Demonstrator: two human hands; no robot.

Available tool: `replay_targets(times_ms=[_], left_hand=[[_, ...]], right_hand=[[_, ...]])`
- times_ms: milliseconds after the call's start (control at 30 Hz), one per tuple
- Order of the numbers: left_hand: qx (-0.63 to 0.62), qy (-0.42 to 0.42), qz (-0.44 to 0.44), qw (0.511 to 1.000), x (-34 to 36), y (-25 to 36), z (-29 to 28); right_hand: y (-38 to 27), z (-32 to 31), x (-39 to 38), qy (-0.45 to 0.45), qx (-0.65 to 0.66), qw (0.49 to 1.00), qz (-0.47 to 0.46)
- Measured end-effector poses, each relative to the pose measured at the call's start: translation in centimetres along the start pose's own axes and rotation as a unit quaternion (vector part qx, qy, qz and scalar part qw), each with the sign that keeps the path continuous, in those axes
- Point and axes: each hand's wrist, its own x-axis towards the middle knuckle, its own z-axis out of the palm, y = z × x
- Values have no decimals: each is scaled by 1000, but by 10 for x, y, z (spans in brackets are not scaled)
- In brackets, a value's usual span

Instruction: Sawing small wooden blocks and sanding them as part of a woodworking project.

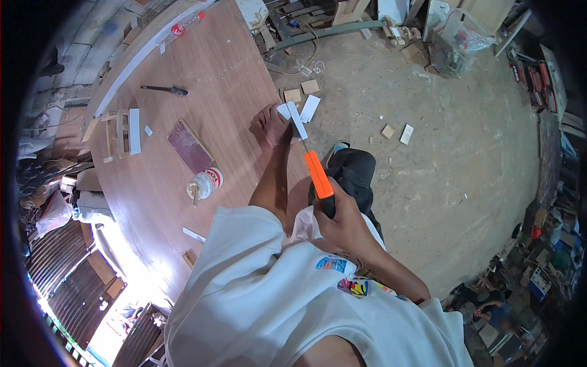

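My right hand [342, 215] is wrapped round the black grip of what looks like a handsaw with an orange handle [317, 174]. A thin dark part runs from its front to a narrow white strip [297, 121] at the table's right edge. My left hand [271, 126] lies on the table at that edge, fingers bent, pressing a white-faced piece [284, 111] beside the strip. The hand partly covers this piece, so its full shape is hidden. White-and-tan offcuts, one a white block [310, 108], lie just past the edge.
On the wooden table [226, 79] are a dark-red flat block [190, 145], a white tub with a stick [206, 182], a dark slim tool [165, 90], a small wooden frame [125, 133] and a plastic bottle [188, 23]. Offcuts [406, 134] and a clear bag [457, 46] sit on the floor.
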Motion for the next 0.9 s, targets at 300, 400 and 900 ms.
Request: replay_targets(times_ms=[300, 400, 900], left_hand=[[0, -2, -2, 1000, -2, 1, -6], [8, 4, 3, 1000, -1, 0, -5], [-49, -44, 2, 998, 2, 4, -16]], right_hand=[[54, 23, 44, 20, -21, 998, -48], [70, 22, 33, 37, 15, 996, -74], [28, 24, 54, 69, -28, 989, -127]])
